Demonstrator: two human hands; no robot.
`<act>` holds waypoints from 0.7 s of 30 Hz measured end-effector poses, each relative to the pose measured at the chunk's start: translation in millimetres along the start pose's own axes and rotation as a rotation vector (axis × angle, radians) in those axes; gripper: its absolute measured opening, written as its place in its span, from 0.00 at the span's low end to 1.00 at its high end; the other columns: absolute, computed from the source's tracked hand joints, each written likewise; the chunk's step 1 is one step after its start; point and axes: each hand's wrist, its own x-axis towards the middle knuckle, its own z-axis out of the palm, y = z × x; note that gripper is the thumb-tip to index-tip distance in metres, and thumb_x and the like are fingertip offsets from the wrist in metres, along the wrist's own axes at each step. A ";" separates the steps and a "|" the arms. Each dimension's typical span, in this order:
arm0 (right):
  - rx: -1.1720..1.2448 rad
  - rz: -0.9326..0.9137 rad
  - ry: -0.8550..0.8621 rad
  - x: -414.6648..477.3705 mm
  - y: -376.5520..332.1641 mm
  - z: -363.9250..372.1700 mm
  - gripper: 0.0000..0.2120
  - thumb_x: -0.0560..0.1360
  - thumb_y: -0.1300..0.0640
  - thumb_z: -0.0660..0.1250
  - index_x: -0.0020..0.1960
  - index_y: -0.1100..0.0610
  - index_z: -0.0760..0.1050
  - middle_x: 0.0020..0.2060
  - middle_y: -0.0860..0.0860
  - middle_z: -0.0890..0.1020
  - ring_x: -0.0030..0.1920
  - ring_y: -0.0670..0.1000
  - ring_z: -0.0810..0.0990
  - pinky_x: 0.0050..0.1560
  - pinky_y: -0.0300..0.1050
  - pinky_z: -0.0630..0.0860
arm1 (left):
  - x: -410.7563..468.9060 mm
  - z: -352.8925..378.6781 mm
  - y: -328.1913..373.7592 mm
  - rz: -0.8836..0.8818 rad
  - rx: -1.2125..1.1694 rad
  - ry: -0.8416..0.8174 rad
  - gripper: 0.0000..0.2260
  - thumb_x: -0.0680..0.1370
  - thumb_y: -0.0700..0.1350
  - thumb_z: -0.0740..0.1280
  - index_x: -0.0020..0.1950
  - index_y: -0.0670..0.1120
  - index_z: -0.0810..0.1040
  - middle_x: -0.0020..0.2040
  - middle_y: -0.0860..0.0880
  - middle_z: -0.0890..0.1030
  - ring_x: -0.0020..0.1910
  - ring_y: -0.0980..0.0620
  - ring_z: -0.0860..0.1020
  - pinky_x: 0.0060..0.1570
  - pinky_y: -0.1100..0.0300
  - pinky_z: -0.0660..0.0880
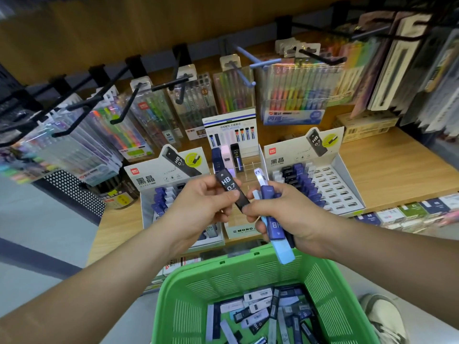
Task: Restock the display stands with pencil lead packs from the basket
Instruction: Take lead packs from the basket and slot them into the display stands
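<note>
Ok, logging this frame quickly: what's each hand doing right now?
Left hand: pinches the black HB 0.7 pack.
Right hand: grips a bundle of blue packs and also touches the black pack's lower end.

A wooden shelf (397, 170) sits under black peg hooks (126, 103) (hung with pen packs (293, 95)), beside grey floor (37, 219).

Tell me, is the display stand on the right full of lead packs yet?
Not full. The right display stand has packs only along its left side; the slots across its right side sit empty.
</note>
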 end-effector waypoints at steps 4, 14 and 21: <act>-0.011 0.027 -0.016 -4.0 4.5 -4.8 0.07 0.73 0.57 0.74 0.43 0.54 0.76 0.26 0.50 0.77 0.23 0.48 0.75 0.24 0.38 0.71 | 1.3 -3.2 -0.7 0.056 0.162 -0.021 0.12 0.75 0.34 0.69 0.55 0.46 0.77 0.33 0.44 0.82 0.31 0.51 0.81 0.33 0.62 0.78; -0.079 0.271 0.002 -18.4 11.2 -53.8 0.28 0.63 0.44 0.77 0.57 0.55 0.74 0.28 0.52 0.77 0.25 0.49 0.73 0.25 0.40 0.72 | 16.2 2.4 -9.6 0.106 0.363 0.100 0.09 0.76 0.33 0.67 0.45 0.46 0.81 0.39 0.45 0.83 0.34 0.53 0.83 0.37 0.65 0.79; 0.014 0.362 0.037 -38.1 14.1 -104.3 0.12 0.72 0.53 0.74 0.48 0.57 0.74 0.31 0.52 0.77 0.24 0.48 0.72 0.23 0.38 0.70 | 45.5 68.9 -26.8 0.255 0.588 0.037 0.09 0.75 0.40 0.72 0.44 0.55 0.81 0.40 0.56 0.82 0.37 0.60 0.80 0.42 0.68 0.77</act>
